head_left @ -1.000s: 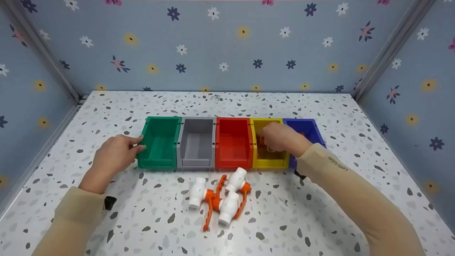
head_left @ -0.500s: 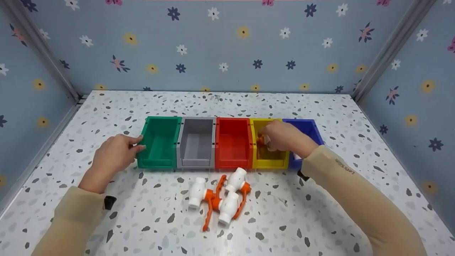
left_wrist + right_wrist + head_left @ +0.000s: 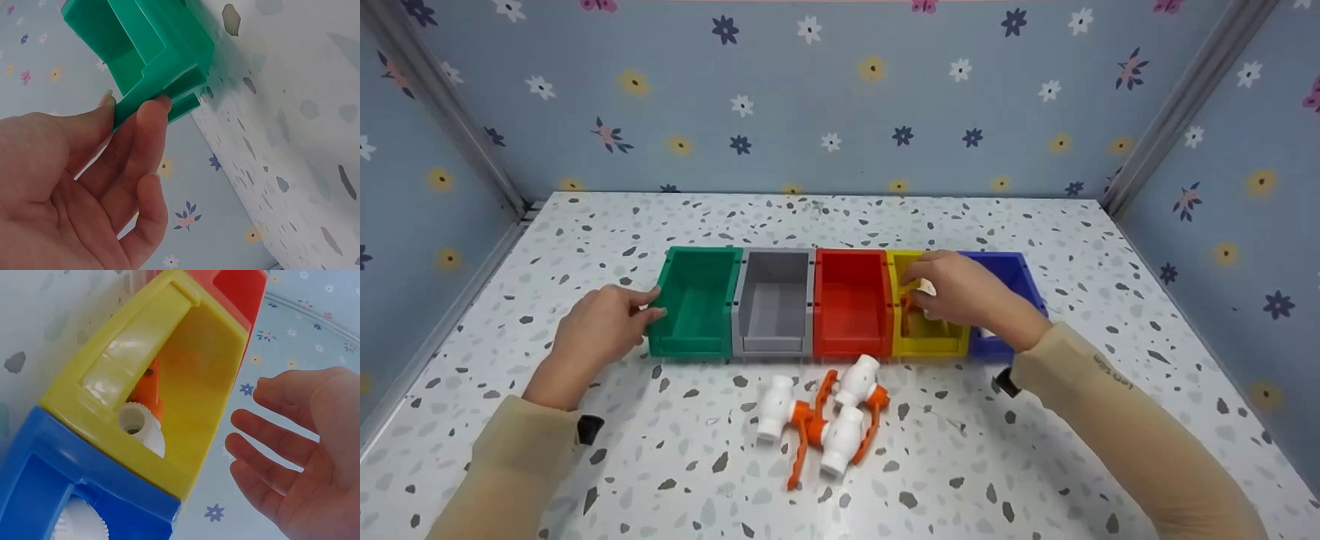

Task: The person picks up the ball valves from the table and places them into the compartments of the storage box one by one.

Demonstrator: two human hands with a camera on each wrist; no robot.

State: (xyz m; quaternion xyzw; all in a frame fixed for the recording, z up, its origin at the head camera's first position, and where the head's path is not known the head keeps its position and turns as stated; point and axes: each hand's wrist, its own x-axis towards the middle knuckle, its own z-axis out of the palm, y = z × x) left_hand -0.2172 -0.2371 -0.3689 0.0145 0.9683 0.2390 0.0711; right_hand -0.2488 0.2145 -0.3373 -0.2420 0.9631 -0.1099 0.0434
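My left hand (image 3: 600, 322) pinches the left side wall of the green bin (image 3: 694, 346) between thumb and fingers; the left wrist view shows the green edge (image 3: 132, 104) held there. My right hand (image 3: 964, 292) is over the yellow bin (image 3: 930, 347), its fingers apart with nothing between them in the right wrist view. Inside that yellow bin lies a white ball valve (image 3: 151, 436) with an orange handle (image 3: 147, 388), partly hidden by the bin's front. Three more white valves (image 3: 776, 409) with orange handles lie close together on the speckled table before the bins.
Joined in one row are the green bin, a grey bin (image 3: 772, 345), a red bin (image 3: 851, 346), the yellow bin and a blue bin (image 3: 1016, 262). A white ribbed part (image 3: 81, 523) shows inside the blue one. Flowered panels (image 3: 840, 90) enclose the table's back and sides.
My right hand has drawn up and slightly right from inside the yellow bin, and more of the white and orange valve shows below it. My left hand has stayed on the green bin.
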